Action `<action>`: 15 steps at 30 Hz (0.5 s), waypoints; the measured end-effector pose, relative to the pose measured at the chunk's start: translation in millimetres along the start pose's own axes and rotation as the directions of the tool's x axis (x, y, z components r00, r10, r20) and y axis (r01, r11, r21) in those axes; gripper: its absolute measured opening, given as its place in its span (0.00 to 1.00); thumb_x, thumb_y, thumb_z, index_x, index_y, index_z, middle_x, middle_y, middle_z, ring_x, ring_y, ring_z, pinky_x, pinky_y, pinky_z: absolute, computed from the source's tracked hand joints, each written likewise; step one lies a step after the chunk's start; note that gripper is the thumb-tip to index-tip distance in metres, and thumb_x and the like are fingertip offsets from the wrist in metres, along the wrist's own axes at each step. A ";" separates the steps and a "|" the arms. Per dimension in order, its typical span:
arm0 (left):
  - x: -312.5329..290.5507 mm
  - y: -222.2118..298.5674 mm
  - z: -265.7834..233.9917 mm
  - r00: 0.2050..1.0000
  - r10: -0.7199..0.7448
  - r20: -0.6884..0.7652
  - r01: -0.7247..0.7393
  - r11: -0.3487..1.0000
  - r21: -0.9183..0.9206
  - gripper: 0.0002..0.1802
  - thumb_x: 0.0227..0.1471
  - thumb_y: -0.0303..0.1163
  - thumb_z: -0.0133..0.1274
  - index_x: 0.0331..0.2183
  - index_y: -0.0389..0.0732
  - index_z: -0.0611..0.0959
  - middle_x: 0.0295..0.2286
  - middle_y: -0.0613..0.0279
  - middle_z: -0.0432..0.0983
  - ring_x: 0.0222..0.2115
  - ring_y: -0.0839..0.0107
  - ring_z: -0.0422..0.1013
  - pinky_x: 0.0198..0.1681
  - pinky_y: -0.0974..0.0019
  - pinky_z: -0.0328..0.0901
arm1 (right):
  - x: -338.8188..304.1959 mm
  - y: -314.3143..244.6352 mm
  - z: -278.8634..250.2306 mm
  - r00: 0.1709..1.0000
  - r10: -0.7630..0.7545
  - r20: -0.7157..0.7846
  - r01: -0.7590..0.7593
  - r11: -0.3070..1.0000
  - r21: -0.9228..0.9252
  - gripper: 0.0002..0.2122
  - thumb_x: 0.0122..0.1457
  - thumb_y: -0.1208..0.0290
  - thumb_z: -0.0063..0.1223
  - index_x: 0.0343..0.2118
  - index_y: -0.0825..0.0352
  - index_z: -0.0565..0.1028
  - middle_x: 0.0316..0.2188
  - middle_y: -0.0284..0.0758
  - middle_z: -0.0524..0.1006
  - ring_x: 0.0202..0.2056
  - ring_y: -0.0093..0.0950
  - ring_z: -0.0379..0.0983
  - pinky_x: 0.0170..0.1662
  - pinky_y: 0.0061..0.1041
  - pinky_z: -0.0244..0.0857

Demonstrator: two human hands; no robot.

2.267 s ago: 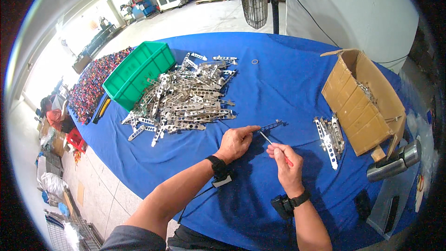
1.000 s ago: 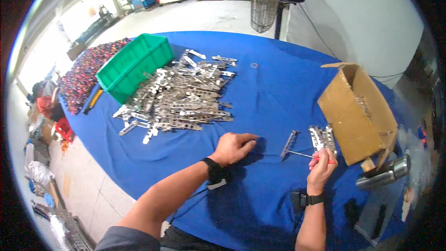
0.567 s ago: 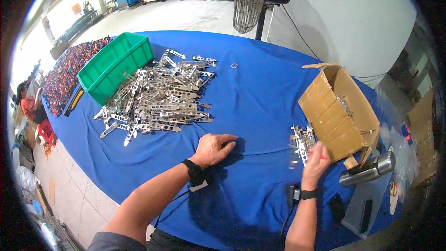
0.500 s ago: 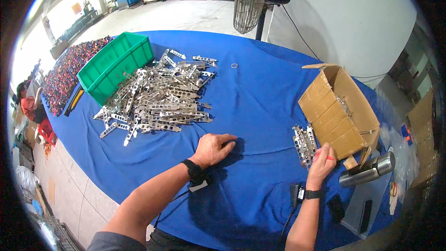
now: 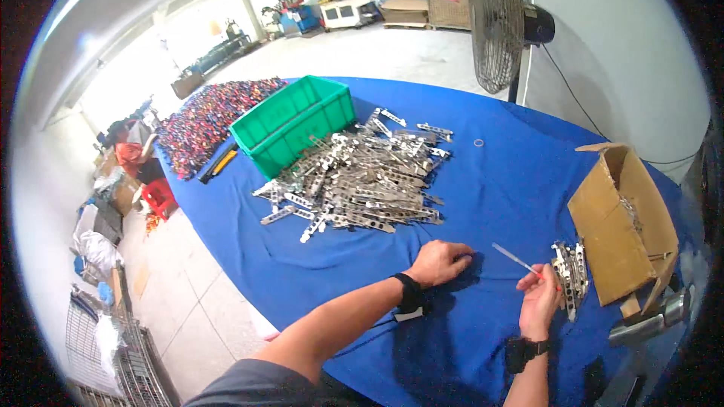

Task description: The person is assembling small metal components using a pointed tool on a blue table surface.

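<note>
My right hand (image 5: 540, 303) is closed around a thin pale stick (image 5: 516, 259) with red at its held end; I cannot make out its exact kind. The stick's free end points left and away from me, above the cloth. Just right of that hand lies a small stack of perforated metal brackets (image 5: 571, 275). My left hand (image 5: 440, 264) rests on the blue cloth, palm down, with forefinger and thumb slightly apart and nothing visible in it; its other fingers are partly hidden. Beyond it spreads a large heap of similar brackets (image 5: 369, 181).
A green crate (image 5: 290, 132) stands behind the heap, beside multicoloured small pieces (image 5: 215, 120). At the right are an open cardboard box (image 5: 615, 234) and a steel flask (image 5: 652, 320). A small ring (image 5: 479, 143) lies on the cloth. A fan (image 5: 498, 26) stands beyond; another person (image 5: 130, 153) is far left.
The view has swung left, so things sit further right. My right hand has drawn back left from the small bracket stack, and the pale stick now shows clearly. My left hand stays on the cloth.
</note>
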State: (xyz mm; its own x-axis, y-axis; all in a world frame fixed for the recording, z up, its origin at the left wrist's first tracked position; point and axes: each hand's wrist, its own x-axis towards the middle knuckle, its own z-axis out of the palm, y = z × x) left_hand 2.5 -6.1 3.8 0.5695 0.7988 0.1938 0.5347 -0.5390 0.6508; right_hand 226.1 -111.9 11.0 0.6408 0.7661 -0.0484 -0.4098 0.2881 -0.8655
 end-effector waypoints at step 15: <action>-50.3 -65.3 -132.5 0.983 -0.096 0.155 -0.068 0.598 0.798 0.10 0.46 0.29 0.50 0.35 0.40 0.76 0.33 0.55 0.72 0.39 0.55 0.71 0.37 0.51 0.70 | 1.0 7.0 -4.4 0.979 0.101 0.179 -0.105 0.994 0.015 0.15 0.65 0.61 0.46 0.29 0.67 0.74 0.17 0.32 0.72 0.18 0.23 0.69 0.24 0.25 0.65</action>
State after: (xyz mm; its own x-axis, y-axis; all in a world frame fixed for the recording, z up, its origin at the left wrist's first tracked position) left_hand -143.8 24.3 48.9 0.6057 0.7956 0.0140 0.7797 -0.5899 -0.2097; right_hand 226.8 -111.6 2.7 0.4699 0.8816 -0.0453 -0.4847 0.2147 -0.8479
